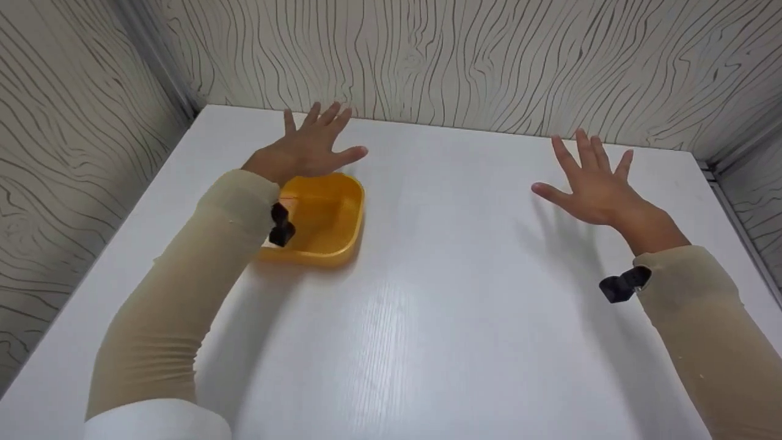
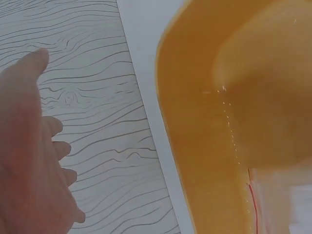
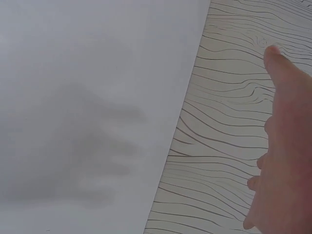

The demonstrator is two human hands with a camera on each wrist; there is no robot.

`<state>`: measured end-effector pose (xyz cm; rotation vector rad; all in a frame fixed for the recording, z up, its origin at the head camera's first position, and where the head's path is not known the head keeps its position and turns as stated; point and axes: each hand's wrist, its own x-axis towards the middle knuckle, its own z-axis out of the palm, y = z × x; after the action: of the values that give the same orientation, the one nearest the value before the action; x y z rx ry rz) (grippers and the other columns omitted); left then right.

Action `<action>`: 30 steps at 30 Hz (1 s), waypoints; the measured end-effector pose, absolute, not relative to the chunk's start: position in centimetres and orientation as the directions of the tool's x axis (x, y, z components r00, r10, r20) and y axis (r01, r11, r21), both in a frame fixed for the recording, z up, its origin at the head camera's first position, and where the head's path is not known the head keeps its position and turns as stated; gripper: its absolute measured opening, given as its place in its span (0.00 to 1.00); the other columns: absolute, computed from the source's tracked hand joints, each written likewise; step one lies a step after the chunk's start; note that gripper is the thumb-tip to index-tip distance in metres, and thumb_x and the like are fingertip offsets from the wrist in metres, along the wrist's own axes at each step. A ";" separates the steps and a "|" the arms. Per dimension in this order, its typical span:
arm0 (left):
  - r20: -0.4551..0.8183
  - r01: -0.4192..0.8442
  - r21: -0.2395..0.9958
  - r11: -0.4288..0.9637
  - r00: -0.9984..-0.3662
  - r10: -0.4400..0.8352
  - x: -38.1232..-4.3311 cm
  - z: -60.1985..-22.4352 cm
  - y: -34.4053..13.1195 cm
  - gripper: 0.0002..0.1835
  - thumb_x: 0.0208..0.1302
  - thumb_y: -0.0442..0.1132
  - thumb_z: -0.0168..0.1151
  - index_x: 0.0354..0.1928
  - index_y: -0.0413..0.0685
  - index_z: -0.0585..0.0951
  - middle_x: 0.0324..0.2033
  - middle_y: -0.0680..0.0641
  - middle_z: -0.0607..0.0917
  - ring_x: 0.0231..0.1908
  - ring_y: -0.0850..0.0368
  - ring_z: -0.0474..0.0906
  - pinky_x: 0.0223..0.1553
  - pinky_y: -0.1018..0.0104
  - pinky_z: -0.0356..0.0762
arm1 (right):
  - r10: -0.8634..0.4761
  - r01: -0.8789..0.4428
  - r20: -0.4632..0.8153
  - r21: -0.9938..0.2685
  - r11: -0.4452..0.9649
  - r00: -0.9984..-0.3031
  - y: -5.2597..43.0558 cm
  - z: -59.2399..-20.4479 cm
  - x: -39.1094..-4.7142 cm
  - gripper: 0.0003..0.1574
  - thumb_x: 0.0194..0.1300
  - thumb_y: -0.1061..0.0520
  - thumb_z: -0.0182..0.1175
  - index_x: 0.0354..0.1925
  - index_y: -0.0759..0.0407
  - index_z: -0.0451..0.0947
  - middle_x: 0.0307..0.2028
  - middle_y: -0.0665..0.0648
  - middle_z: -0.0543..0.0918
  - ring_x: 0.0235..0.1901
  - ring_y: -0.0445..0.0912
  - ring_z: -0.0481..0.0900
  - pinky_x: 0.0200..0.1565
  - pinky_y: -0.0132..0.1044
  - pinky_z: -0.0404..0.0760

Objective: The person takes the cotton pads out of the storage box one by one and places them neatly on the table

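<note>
With fingers spread, my left hand (image 1: 308,143) hovers over the far edge of a yellow plastic tub (image 1: 330,220), holding nothing. The tub sits on the left half of the white table, partly covered by my left forearm. Inside it, the left wrist view shows a clear plastic bag with a red line (image 2: 253,200), and something white in or under it; what it holds I cannot tell. My right hand (image 1: 595,189) is held above the right side of the table, fingers spread and palm down, with its shadow below it. It touches nothing.
The white table (image 1: 440,293) meets a wood-grain patterned wall (image 1: 427,61) along its far edge. More patterned panels stand at left and right, with grey metal posts (image 1: 153,55) at the corners. A small black camera (image 1: 623,285) is worn on each wrist.
</note>
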<state>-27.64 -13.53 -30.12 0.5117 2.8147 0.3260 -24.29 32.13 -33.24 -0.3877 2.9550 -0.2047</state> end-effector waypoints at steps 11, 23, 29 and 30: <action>-0.247 0.295 0.285 0.912 -0.897 0.367 -25.5 -31.0 -18.6 0.51 0.72 0.74 0.37 0.82 0.51 0.35 0.80 0.43 0.31 0.78 0.39 0.22 0.69 0.32 0.14 | -0.301 -0.281 -0.139 -0.146 0.949 -0.943 31.5 -33.0 -22.6 0.62 0.72 0.22 0.43 0.82 0.51 0.25 0.78 0.70 0.23 0.76 0.68 0.20 0.61 0.75 0.12; -0.213 0.248 0.331 0.911 -0.921 0.328 -22.0 -33.1 -23.6 0.56 0.68 0.76 0.43 0.82 0.46 0.40 0.81 0.39 0.37 0.78 0.35 0.28 0.70 0.30 0.19 | -0.348 -0.326 -0.119 -0.171 0.930 -0.930 31.4 -33.2 -21.0 0.59 0.74 0.27 0.46 0.82 0.51 0.28 0.79 0.69 0.26 0.77 0.66 0.24 0.63 0.74 0.15; -0.174 0.243 0.350 0.905 -0.932 0.317 -20.4 -34.5 -25.5 0.55 0.69 0.73 0.47 0.82 0.44 0.42 0.81 0.38 0.39 0.78 0.35 0.30 0.71 0.30 0.24 | -0.363 -0.339 -0.107 -0.192 0.921 -0.926 31.5 -33.2 -20.5 0.58 0.75 0.29 0.47 0.82 0.52 0.29 0.79 0.69 0.27 0.78 0.66 0.25 0.64 0.73 0.14; -0.167 0.241 0.354 0.903 -0.934 0.315 -20.2 -34.8 -25.8 0.55 0.70 0.72 0.48 0.82 0.44 0.42 0.81 0.38 0.39 0.78 0.35 0.31 0.72 0.30 0.25 | -0.366 -0.342 -0.103 -0.194 0.919 -0.925 31.5 -33.2 -20.4 0.58 0.75 0.29 0.48 0.82 0.52 0.29 0.79 0.69 0.27 0.78 0.66 0.25 0.64 0.72 0.14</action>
<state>-20.25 -25.78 -34.80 0.4219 2.8472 0.4887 -20.41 31.48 -33.20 -0.5450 2.9427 -0.2613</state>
